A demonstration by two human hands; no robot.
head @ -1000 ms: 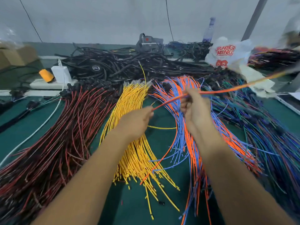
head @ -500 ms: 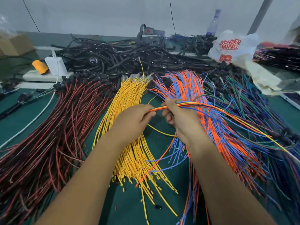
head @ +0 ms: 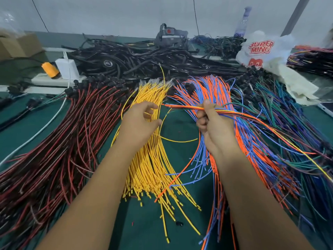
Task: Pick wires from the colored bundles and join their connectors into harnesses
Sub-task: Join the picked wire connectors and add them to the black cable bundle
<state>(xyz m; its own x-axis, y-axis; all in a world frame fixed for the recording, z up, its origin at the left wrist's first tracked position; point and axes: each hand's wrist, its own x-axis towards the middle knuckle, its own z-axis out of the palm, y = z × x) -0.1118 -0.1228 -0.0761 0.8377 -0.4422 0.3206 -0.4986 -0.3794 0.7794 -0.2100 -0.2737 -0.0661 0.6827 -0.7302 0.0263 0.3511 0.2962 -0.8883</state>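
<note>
Wires lie in colored bundles across a green surface (head: 176, 123): a red and black bundle (head: 59, 141) on the left, a yellow bundle (head: 153, 159) in the middle, an orange and blue bundle (head: 216, 91) to its right, and a green and blue bundle (head: 288, 120) farthest right. The right hand (head: 214, 125) is closed around a small bunch of mixed wires (head: 252, 118), orange, yellow, blue and green, which trails off to the right over the bundles. Their short ends stick out to the left of the fist. The left hand (head: 138, 121) hovers over the yellow bundle with fingers loosely spread, holding nothing; a single yellow wire (head: 163, 76) curves up just beside it. Behind the bundles sit a heap of black cables (head: 144, 58), a white plastic bag (head: 264, 49) and a white power strip (head: 54, 80).
</note>
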